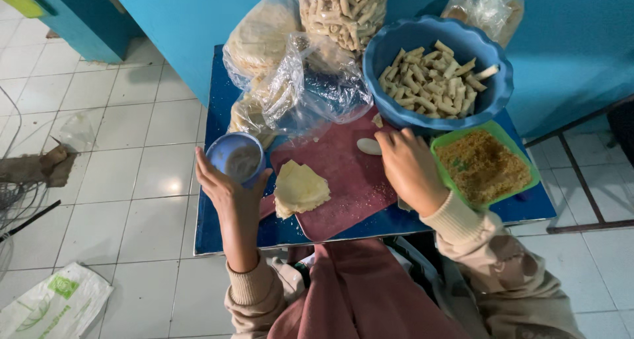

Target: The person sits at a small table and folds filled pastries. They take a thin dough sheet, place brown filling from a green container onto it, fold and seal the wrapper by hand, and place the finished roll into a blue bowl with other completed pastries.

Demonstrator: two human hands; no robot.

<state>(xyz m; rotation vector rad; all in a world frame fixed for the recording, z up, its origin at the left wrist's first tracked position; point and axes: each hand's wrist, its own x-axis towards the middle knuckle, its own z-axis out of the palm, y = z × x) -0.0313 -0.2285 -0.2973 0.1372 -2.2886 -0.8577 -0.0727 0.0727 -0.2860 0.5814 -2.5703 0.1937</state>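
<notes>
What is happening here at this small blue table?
A person works with food at a blue table. The left hand holds a small blue cup of pale liquid. The right hand rests on a dark red cutting board, touching a small white piece. A folded yellow wrapper lies on the board, beside a blue bowl of fried sticks.

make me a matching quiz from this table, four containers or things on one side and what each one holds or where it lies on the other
Things:
1. big blue bowl
2. green tray
3. small blue cup
4. dark red board

What each holds or where it lies:
A. brown crumbs
B. pale stick-shaped snacks
C. held in the left hand, with a pale liquid inside
D. under a stack of thin pale wrappers, with the right hand resting on it

Pairs: 1-B, 2-A, 3-C, 4-D
</notes>
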